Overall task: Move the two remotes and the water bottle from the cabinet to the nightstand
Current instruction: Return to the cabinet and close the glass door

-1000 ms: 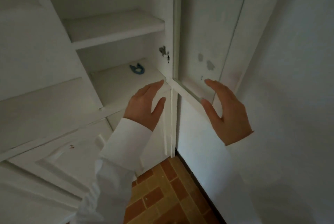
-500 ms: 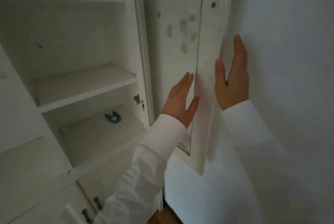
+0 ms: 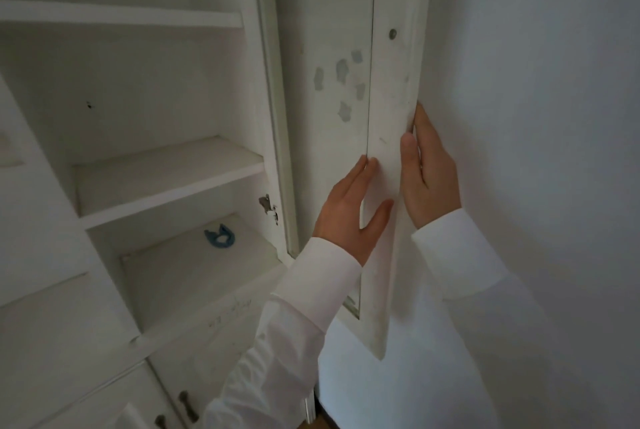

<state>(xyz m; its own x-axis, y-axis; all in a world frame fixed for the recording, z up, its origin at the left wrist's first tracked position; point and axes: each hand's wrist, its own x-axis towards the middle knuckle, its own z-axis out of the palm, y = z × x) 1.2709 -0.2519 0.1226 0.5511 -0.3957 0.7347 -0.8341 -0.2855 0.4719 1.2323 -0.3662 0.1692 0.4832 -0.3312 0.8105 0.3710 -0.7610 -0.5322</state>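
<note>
The white cabinet (image 3: 166, 169) stands open in front of me, its shelves bare except for a small blue ring-shaped thing (image 3: 219, 237) on the lower shelf. No remote and no water bottle shows anywhere. The open cabinet door (image 3: 391, 110) swings out to the right, close to the wall. My left hand (image 3: 349, 210) lies flat with fingers apart against the door's inner face. My right hand (image 3: 427, 172) wraps the door's outer edge, thumb on the front, fingers behind it.
A white wall (image 3: 536, 117) runs close along the right, just behind the door. Lower cabinet doors with dark metal handles (image 3: 185, 406) sit at the bottom left. A metal hinge (image 3: 268, 205) juts from the frame.
The view has risen from the floor to the upper shelves. Both hands went up to the door; the right hand now grips its edge and the left presses on its inner face.
</note>
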